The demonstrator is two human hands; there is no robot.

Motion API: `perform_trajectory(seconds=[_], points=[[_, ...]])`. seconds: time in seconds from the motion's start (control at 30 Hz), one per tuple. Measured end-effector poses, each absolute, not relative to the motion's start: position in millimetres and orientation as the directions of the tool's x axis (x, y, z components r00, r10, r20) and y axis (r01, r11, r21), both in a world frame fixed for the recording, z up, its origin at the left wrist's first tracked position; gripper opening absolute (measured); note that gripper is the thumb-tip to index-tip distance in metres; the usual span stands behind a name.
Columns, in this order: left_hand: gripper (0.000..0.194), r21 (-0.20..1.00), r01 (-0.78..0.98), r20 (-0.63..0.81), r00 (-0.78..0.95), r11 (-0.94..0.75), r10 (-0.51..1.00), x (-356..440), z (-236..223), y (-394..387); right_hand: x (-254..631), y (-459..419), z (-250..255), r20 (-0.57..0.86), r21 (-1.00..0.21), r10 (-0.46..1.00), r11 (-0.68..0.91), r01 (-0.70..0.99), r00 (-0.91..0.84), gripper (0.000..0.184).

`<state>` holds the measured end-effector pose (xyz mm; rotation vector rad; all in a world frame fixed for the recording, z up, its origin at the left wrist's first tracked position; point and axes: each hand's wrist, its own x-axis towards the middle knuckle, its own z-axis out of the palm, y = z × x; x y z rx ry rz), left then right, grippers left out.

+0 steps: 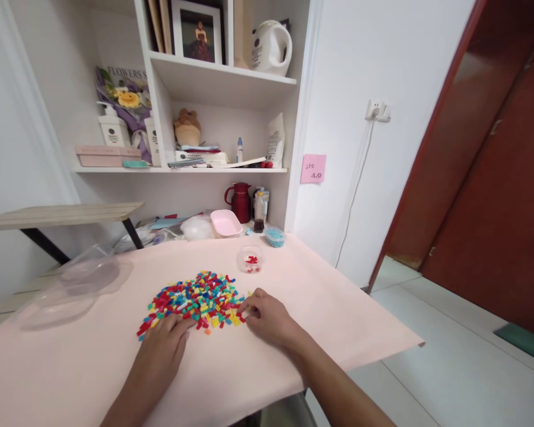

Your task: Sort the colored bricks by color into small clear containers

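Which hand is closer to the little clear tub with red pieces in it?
The right hand: it is at the right edge of the colourful pile, on the near side of the tub. The left hand is farther off, at the pile's near-left edge.

1. A white shelf unit [222, 67] with open compartments rises behind the counter [347, 302], which wears a smooth pale pink cover.
2. To its right, a plain white wall [342, 71] bears a socket [375, 109]; a thin pale cord [359, 178] hangs from it.
3. A pink note [313, 168] is stuck beside the shelving.
4. Reddish-brown door panels [493, 207] fill the far right.
5. Pale, glossy floor tiles [463, 362] show thin joints; a green mat [525, 343] lies near the panels.
6. At left, a wood-topped stand [62, 214] has black legs.
7. Soft, even light fills the room.
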<state>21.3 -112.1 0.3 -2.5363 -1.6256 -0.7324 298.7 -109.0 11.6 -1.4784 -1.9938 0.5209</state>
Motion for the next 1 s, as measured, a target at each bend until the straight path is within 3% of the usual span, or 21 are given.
perform_trajectory(seconds=[0.4, 1.0], points=[[0.032, 0.236, 0.857, 0.41, 0.34, -0.459, 0.846, 22.4, -0.4, -114.2, 296.6, -112.5, 14.8, 0.24, -0.519, 0.929, 0.367, 0.772, -0.281, 0.037], [0.031, 0.221, 0.855, 0.404, 0.357, -0.468, 0.842, 21.6, -2.5, -113.5, 294.9, -113.8, 15.6, 0.228, -0.556, 0.946, 0.322, 0.766, -0.233, 0.023]])
